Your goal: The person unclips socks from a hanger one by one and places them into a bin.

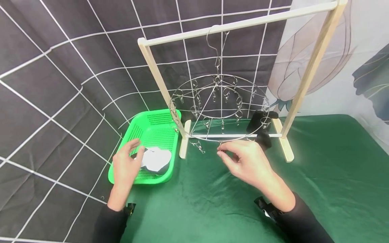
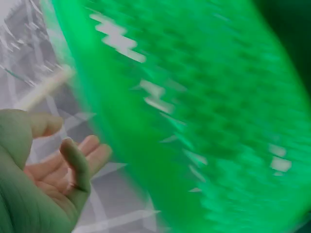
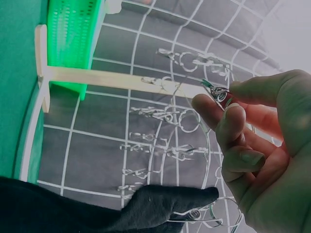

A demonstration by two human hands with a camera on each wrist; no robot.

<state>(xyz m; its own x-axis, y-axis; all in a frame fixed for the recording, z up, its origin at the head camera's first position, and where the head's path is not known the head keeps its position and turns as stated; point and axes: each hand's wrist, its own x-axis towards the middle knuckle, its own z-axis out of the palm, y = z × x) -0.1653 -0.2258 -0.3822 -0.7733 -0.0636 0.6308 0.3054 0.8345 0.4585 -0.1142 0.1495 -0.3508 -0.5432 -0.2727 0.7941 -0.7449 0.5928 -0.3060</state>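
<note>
My right hand (image 1: 247, 162) pinches a small metal clip (image 3: 218, 93) between thumb and fingertips, at the near edge of a round wire drying hanger (image 1: 223, 75). No cloth shows in that clip. My left hand (image 1: 126, 165) is over the left side of a green plastic basket (image 1: 158, 131), fingers loosely bent with nothing between them. Inside the basket, beside that hand, lies a bundled white and dark grey cloth (image 1: 156, 159). A black sock-like cloth (image 3: 150, 204) hangs from a clip at the hanger's right side. The left wrist view is blurred.
A wooden stand's top bar (image 1: 243, 24) carries the hanger by its hook. Its right post (image 1: 313, 67) and feet stand on the green tablecloth (image 1: 200, 206). Several other clips dangle from both rings. Behind is a dark gridded backdrop (image 1: 115, 20).
</note>
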